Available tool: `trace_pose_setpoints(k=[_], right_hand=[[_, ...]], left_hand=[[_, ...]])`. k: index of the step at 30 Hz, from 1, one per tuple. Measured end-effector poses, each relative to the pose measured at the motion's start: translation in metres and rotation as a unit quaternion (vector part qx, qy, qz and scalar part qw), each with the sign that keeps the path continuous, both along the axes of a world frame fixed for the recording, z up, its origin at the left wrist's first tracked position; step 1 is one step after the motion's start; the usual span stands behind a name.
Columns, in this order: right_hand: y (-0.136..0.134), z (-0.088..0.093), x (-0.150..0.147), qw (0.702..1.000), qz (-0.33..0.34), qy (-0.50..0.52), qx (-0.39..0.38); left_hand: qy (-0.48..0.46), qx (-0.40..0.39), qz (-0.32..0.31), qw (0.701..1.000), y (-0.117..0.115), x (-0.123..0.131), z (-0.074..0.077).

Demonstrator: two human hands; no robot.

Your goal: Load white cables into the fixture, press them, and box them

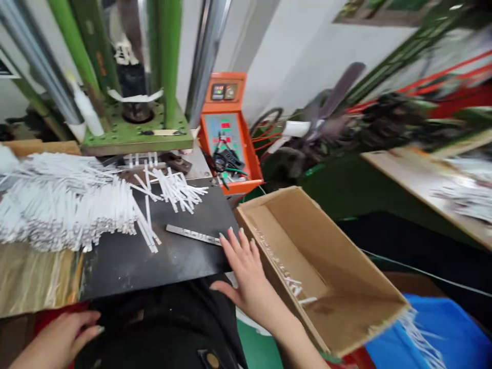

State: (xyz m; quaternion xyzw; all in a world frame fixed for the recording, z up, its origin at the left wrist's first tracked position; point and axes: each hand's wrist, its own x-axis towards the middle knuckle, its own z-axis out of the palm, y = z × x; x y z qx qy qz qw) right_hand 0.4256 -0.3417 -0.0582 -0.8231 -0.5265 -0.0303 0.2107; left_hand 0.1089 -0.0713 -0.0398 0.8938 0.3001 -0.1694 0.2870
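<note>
The right hand (246,271) is held open with the fingers spread, and nothing is gripped by it. It is laid against the near side of a cardboard box (307,266), and its fingertips are just beside the end of a metal bar (192,234). The box stands tilted to the right of a black board (154,266), and some white strips are seen inside it. The bar is lying on this board. The left hand (65,333) is seen at the near left, below the edge of the board; it is loosely open and empty. A large heap of white strips (65,205) is lying at the left of the board, and a smaller heap (177,189) is placed further right. Behind them, a green press (134,136) and an orange control box (226,128) are standing, and pliers (221,161) are resting against the control box. A blue bin (434,333) is seen at the near right, and a wooden table (392,174) at the far right.
</note>
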Motion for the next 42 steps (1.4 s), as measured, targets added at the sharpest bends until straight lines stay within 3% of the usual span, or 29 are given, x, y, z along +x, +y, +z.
trace_pose_setpoints(k=[3,5,7,9,12,16,19,21,23,27,31,34,37,39,42], right_hand=[[0.02,0.011,0.008,0.996,0.035,0.03,0.07],[0.04,0.006,0.012,0.995,0.012,0.013,0.094],[0.053,-0.002,0.017,0.996,0.002,-0.014,0.089],[0.055,-0.007,0.018,0.995,0.031,-0.017,0.095],[0.041,-0.008,0.012,0.986,0.115,0.032,0.121],[0.04,0.0,-0.009,0.973,0.191,0.055,0.118],[0.061,0.014,-0.016,0.968,0.236,0.06,0.066],[0.08,0.028,-0.014,0.966,0.243,0.083,0.02],[0.103,0.043,-0.013,0.973,0.205,0.1,-0.026],[0.159,0.06,-0.015,0.983,0.088,0.067,-0.148],[0.188,0.062,-0.012,0.969,0.077,0.074,-0.223],[0.171,0.067,0.0,0.963,0.07,0.086,-0.246],[0.129,0.075,0.011,0.972,0.038,0.055,-0.227],[0.1,0.075,0.016,0.984,0.038,0.051,-0.166],[0.069,0.063,0.016,0.982,0.07,0.174,-0.021]], left_hand=[[-0.08,-0.029,-0.112,0.99,-0.007,0.03,0.038],[-0.167,0.016,-0.191,0.967,-0.006,0.076,0.057],[-0.204,0.094,-0.246,0.943,-0.002,0.125,0.065],[-0.19,0.145,-0.299,0.924,0.004,0.164,0.065],[-0.126,0.149,-0.363,0.911,0.014,0.197,0.059],[-0.092,0.118,-0.454,0.878,0.02,0.209,0.055],[-0.154,0.193,-0.501,0.829,0.024,0.205,0.054],[-0.217,0.229,-0.485,0.816,0.026,0.195,0.055],[-0.295,0.217,-0.432,0.824,0.029,0.18,0.06],[-0.458,0.148,-0.213,0.85,0.027,0.144,0.075],[-0.492,0.01,-0.033,0.87,0.018,0.103,0.08],[-0.455,-0.096,0.006,0.885,0.013,0.075,0.078],[-0.428,-0.11,-0.022,0.897,0.008,0.064,0.073],[-0.435,-0.084,0.006,0.897,0.004,0.07,0.066],[-0.448,-0.092,0.131,0.879,-0.005,0.094,0.05]])
